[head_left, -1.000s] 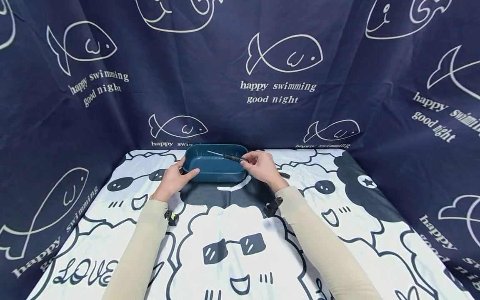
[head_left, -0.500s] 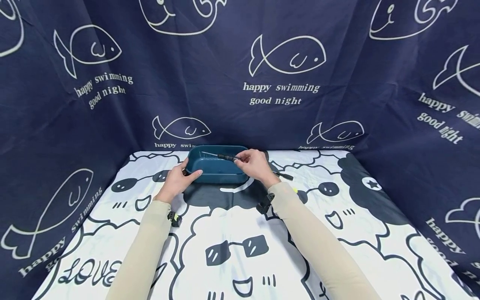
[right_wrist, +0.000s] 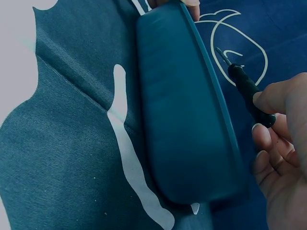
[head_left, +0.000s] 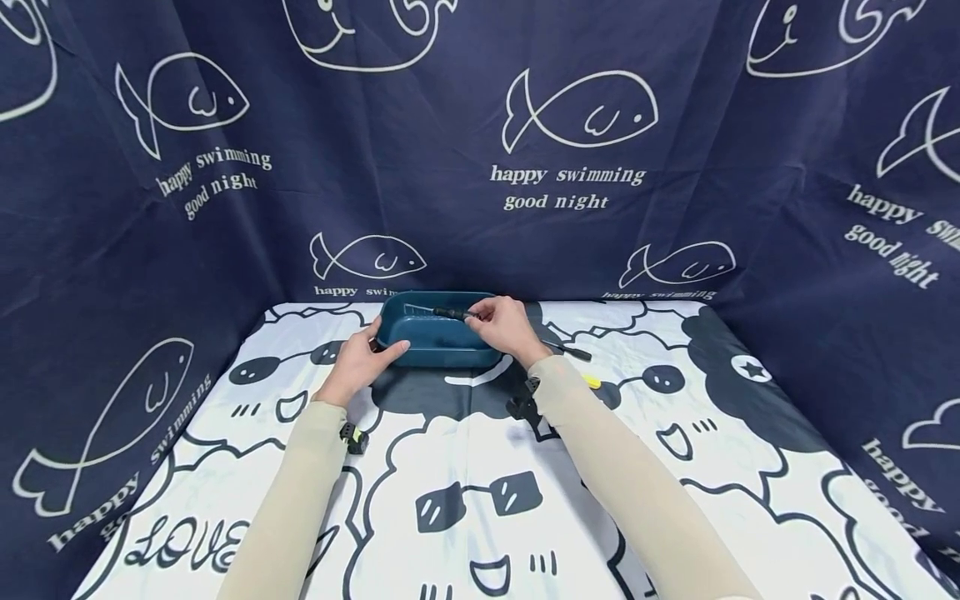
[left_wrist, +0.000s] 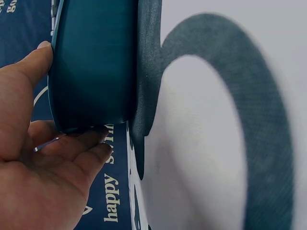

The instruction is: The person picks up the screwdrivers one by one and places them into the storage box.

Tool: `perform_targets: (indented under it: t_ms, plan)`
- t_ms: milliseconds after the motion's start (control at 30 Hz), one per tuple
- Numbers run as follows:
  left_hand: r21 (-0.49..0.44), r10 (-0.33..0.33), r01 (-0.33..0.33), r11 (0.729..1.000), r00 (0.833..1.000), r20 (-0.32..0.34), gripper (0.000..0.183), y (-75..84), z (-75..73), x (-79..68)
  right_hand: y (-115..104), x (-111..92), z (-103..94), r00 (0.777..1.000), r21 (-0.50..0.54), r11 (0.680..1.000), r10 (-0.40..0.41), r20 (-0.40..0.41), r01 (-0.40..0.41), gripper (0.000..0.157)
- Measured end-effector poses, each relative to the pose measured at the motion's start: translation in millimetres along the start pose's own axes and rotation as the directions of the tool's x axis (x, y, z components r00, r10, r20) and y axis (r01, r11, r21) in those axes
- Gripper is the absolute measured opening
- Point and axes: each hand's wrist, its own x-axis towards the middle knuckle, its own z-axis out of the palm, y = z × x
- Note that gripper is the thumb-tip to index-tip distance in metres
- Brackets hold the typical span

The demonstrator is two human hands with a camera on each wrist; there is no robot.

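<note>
A teal rectangular plastic bin (head_left: 442, 357) stands at the back of the cloth-covered table, open side up. My left hand (head_left: 360, 362) grips its left end, thumb at the rim and fingers round the end wall. Over the bin's inside, my right hand (head_left: 504, 325) pinches a screwdriver (head_left: 450, 313) by its black handle. The thin metal shaft points left; the right wrist view shows the screwdriver (right_wrist: 249, 91) above the rim, thumb and fingertips near the handle's end. In the left wrist view, a shiny metal sliver (left_wrist: 46, 144) shows between the left hand's fingers.
Right of the right wrist lies a dark-handled tool (head_left: 573, 352) with a thin shaft. A small yellow thing (head_left: 592, 382) shows beside the right sleeve (head_left: 600, 450), partly hidden by it. Behind the bin hangs a navy fish-print curtain (head_left: 450, 167).
My right hand has moved slightly left with the screwdriver, which sits further over the bin. The yellow thing has come into sight beside the sleeve. My left hand keeps its grip.
</note>
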Motion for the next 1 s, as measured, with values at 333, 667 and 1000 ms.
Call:
perform_targets:
  t_ms: [333, 667, 1000]
  plan:
    - [0.011, -0.002, 0.002, 1.0, 1.0, 0.004, 0.094, 0.4, 0.1, -0.3, 2.0, 4.5, 5.1, 0.998, -0.002, 0.998, 0.06, 0.008, -0.06, 0.018]
    - [0.007, -0.012, 0.012, 1.0, 1.0, 0.002, 0.092, 0.5, 0.9, 0.0, -0.9, 6.3, 7.5, 0.997, -0.031, 0.997, 0.077, 0.022, -0.076, 0.021]
    - [0.016, 0.001, -0.001, 1.0, 1.0, 0.005, 0.095, 1.4, 0.2, -0.9, -0.8, 7.2, 10.0, 0.998, -0.049, 0.997, 0.056, 0.03, -0.054, 0.026]
